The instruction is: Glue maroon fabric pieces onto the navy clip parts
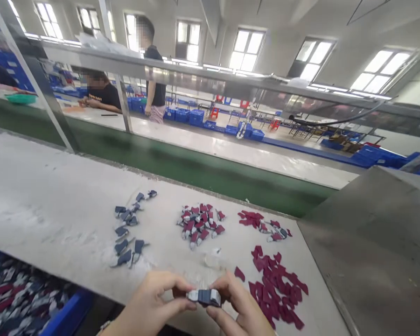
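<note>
Between my two hands, just above the near edge of the white table (168, 261), is a small dark blue and light grey plastic-looking part (205, 296). My left hand (161, 298) pinches its grey left end with thumb and fingers. At its right end, my right hand (236, 301) grips the part the same way. Beyond my hands lies a pile of maroon and grey assembled pieces (199, 224). Loose maroon pieces (278, 289) spread to the right of my right hand. Several dark blue pieces (126, 233) lie in a rough column on the left.
A blue crate (70, 312) full of mixed parts stands at lower left. A smaller maroon and grey group (262, 224) lies far right, beside a metal panel (374, 247). Behind the table runs a green belt (196, 163). Two people, one standing (156, 88), one seated (107, 95), are beyond it.
</note>
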The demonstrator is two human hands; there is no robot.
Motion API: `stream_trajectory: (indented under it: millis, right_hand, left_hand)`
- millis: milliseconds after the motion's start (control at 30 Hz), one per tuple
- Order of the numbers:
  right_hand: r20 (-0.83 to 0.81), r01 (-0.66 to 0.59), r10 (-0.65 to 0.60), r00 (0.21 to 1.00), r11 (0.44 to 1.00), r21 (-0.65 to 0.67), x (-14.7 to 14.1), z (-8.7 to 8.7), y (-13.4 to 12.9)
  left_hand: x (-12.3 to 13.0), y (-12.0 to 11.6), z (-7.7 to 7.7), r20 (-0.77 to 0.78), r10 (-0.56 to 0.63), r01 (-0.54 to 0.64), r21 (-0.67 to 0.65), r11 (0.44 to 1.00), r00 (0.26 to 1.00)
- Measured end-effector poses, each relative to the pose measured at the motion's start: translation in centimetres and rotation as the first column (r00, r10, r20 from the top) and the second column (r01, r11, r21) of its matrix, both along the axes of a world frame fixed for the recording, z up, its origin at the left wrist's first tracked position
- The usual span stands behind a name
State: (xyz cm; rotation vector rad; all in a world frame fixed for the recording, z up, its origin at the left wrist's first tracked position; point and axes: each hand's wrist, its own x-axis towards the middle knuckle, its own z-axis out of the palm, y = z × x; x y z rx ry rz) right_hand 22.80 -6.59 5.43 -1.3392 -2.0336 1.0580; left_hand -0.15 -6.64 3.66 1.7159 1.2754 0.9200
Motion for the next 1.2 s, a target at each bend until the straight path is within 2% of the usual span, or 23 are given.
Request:
stream_trajectory:
  millis: [133, 267, 433, 500, 567, 633, 700, 867, 1033, 1133, 1200]
  right_hand:
    - [0.052, -0.022, 0.024, 0.998, 0.999, -0.037, 0.9, 1.6, -1.6]
    - [0.032, -0.06, 0.06, 0.998, 0.998, 0.005, 1.5, 2.2, -3.1]
    - [0.006, -0.052, 0.052, 0.999, 0.998, 0.037, 2.5, 1.9, -3.4]
    - [0.012, -0.056, 0.056, 0.998, 0.998, 0.009, 2.6, 1.6, -3.1]
    - [0.025, -0.076, 0.077, 0.997, 0.997, -0.028, 2.4, 1.2, -2.8]
    - [0.048, -0.09, 0.093, 0.995, 0.995, -0.052, 1.9, 0.7, -2.6]
    - [0.06, -0.102, 0.105, 0.993, 0.993, -0.059, 1.5, 0.2, -2.5]
    - [0.096, -0.113, 0.119, 0.988, 0.991, -0.069, 0.6, -0.5, -2.2]
    - [0.15, -0.085, 0.113, 0.982, 0.979, -0.185, -0.1, -1.8, -1.4]
    - [0.101, -0.045, 0.069, 0.992, 0.974, -0.222, 0.5, -3.5, -0.4]
    - [0.054, 0.021, -0.01, 0.998, 0.978, -0.209, 1.2, -4.7, 0.4]
  left_hand:
    - [-0.1, -1.1, 1.4, -0.006, -0.171, 0.171, 0.1, 0.98, 0.985]
    - [0.0, -1.5, 2.8, -0.046, -0.273, 0.276, 0.142, 0.951, 0.961]
    - [0.7, -1.4, 3.7, -0.011, -0.315, 0.313, 0.159, 0.936, 0.949]
    - [1.1, -1.3, 3.5, -0.012, -0.299, 0.299, 0.085, 0.95, 0.954]
    - [1.5, -1.1, 3.1, -0.016, -0.287, 0.286, -0.046, 0.957, 0.958]
    - [1.7, -0.9, 2.7, 0.008, -0.28, 0.277, -0.172, 0.945, 0.96]
    - [1.8, -0.6, 2.2, 0.049, -0.289, 0.292, -0.233, 0.928, 0.956]
    - [1.8, -0.3, 1.2, 0.07, -0.264, 0.273, -0.271, 0.923, 0.962]
    - [2.1, -0.4, -0.2, 0.055, -0.247, 0.252, -0.284, 0.925, 0.967]
    - [2.2, 1.1, -1.1, 0.027, -0.221, 0.221, -0.22, 0.95, 0.975]
    - [2.0, 3.5, -1.4, -0.052, -0.111, 0.105, -0.109, 0.989, 0.992]
